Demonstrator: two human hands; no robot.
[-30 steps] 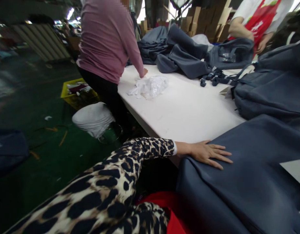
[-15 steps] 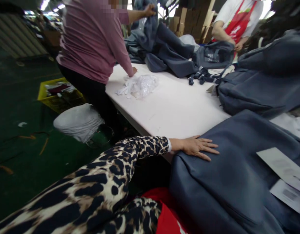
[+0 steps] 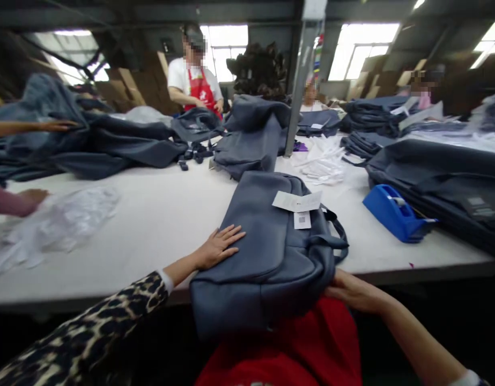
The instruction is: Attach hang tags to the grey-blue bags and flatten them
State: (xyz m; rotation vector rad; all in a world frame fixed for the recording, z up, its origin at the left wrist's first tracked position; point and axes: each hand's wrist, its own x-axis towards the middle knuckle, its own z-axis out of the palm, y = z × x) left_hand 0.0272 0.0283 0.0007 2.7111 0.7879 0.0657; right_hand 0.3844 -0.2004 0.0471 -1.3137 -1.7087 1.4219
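In front of you, a white worktop (image 3: 162, 214) stretches across the view. Nearest you, a dark blue bag (image 3: 251, 230) lies on it, its near end jutting past the front edge. To your left sits a crumpled pile of clear and white plastic (image 3: 78, 214); beyond it, a heap of dark blue material (image 3: 126, 145). Behind your bag stands a second blue bag (image 3: 249, 147), with short straps (image 3: 197, 154) just left and loose white strips (image 3: 323, 161) right. Farther right, a blue dispenser (image 3: 394, 212) rests beside a dark blue stack (image 3: 444, 185).
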